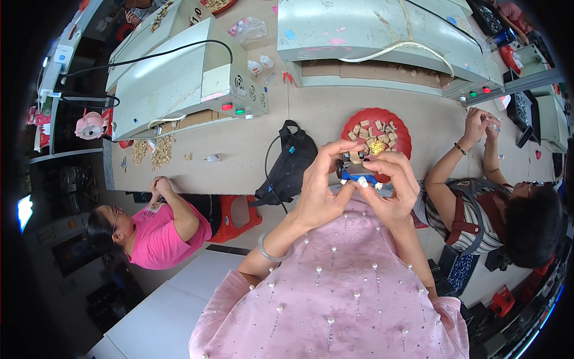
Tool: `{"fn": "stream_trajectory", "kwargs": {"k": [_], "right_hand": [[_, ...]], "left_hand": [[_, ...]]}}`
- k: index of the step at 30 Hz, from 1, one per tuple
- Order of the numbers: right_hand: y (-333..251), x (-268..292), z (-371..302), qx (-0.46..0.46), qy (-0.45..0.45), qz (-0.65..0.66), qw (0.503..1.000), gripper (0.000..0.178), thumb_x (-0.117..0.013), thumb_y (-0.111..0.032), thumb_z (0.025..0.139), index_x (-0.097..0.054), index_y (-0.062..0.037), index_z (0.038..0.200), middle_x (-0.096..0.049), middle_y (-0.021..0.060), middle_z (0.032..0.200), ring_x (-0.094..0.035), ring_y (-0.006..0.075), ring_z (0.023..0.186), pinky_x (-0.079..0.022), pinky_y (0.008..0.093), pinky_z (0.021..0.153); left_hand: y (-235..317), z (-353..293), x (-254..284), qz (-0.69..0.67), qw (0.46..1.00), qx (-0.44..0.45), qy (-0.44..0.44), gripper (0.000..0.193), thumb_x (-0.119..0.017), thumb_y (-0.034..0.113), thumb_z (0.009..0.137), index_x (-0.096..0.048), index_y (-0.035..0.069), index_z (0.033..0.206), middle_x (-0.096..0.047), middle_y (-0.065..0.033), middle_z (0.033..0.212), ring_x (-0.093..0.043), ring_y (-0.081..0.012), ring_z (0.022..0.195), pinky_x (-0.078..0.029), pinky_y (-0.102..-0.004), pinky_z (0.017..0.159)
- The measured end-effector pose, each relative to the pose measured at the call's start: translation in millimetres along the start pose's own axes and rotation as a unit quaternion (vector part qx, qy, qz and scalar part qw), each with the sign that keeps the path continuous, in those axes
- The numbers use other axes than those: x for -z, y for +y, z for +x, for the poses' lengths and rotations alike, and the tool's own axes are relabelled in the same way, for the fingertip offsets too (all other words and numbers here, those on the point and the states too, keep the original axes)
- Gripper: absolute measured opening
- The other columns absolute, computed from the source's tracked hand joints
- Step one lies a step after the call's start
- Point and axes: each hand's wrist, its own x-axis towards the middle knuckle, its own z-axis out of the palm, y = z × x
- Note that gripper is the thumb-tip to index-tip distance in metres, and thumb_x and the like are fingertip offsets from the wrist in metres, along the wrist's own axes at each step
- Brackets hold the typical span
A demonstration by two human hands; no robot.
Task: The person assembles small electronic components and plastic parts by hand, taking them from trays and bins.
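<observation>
My left hand (320, 194) and my right hand (394, 191) meet in front of my chest, fingers bent round a small toy figure (359, 178) with blue, white and black parts. Both thumbs press its near side, and the fingertips hide much of it. Just beyond my fingers is a red scalloped plate (406, 140) with several small tan pieces (363, 128). A small yellow piece (375, 146) shows right by my fingertips; whether it lies on the plate or belongs to the figure, I cannot tell.
A black bag (294, 152) with a cable lies left of my hands. Pale green machines (382, 30) with buttons line the table's far side. People sit on both sides, one in a pink shirt (164, 233), another in stripes (478, 221). Loose tan pieces (161, 152) lie at left.
</observation>
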Motion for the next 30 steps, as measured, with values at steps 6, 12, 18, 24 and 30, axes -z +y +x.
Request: {"fn": "stream_trajectory", "kwargs": {"k": [6,12,18,24,30], "right_hand": [[0.2,0.2,0.0,-0.080,-0.001,0.091,0.993,0.062,-0.084,-0.018,0.063,-0.054,0.0004,0.115,-0.059,0.0104,0.102,-0.057,0.0183,0.084,-0.046,0.0295,0.070],[3.9,-3.2,-6.1,-0.116,0.005,0.115,0.987,0.063,-0.085,-0.020,0.064,-0.054,-0.0004,0.116,-0.060,0.0097,0.099,-0.057,0.0168,0.084,-0.046,0.0277,0.072],[-4.3,-1.7,0.7,-0.125,0.001,0.133,0.983,0.038,-0.079,-0.010,0.069,-0.061,0.0001,0.101,-0.063,0.0094,0.090,-0.059,0.0166,0.079,-0.047,0.0273,0.071],[1.0,0.0,-1.7,-0.157,0.015,0.142,0.977,0.012,-0.071,-0.001,0.075,-0.065,0.0021,0.085,-0.064,0.0089,0.083,-0.060,0.0159,0.077,-0.047,0.0267,0.071],[1.5,0.7,-0.7,-0.182,0.009,0.172,0.968,0.010,-0.069,0.000,0.077,-0.065,0.0025,0.085,-0.064,0.0079,0.081,-0.060,0.0146,0.076,-0.046,0.0256,0.070]], "left_hand": [[0.3,0.0,2.2,-0.122,0.989,0.074,0.024,0.047,-0.062,-0.010,0.076,-0.046,-0.003,0.119,-0.054,-0.0146,0.121,-0.058,-0.0170,0.103,-0.049,-0.0295,0.088],[5.8,0.0,4.8,-0.195,0.971,0.122,0.058,0.041,-0.061,-0.008,0.078,-0.049,-0.004,0.117,-0.058,-0.0127,0.114,-0.062,-0.0153,0.094,-0.054,-0.0275,0.079],[4.6,-1.9,4.8,-0.213,0.961,0.165,0.061,0.034,-0.060,-0.002,0.082,-0.051,-0.003,0.115,-0.059,-0.0115,0.111,-0.062,-0.0138,0.092,-0.054,-0.0264,0.077],[4.1,0.0,6.7,-0.123,0.973,0.188,0.055,0.019,-0.062,0.010,0.086,-0.058,0.000,0.101,-0.063,-0.0046,0.091,-0.058,-0.0057,0.072,-0.048,-0.0193,0.057],[7.0,3.4,5.8,-0.133,0.971,0.187,0.068,0.021,-0.068,0.008,0.083,-0.060,0.000,0.100,-0.057,0.0025,0.080,-0.048,-0.0005,0.069,-0.039,-0.0158,0.058]]}}
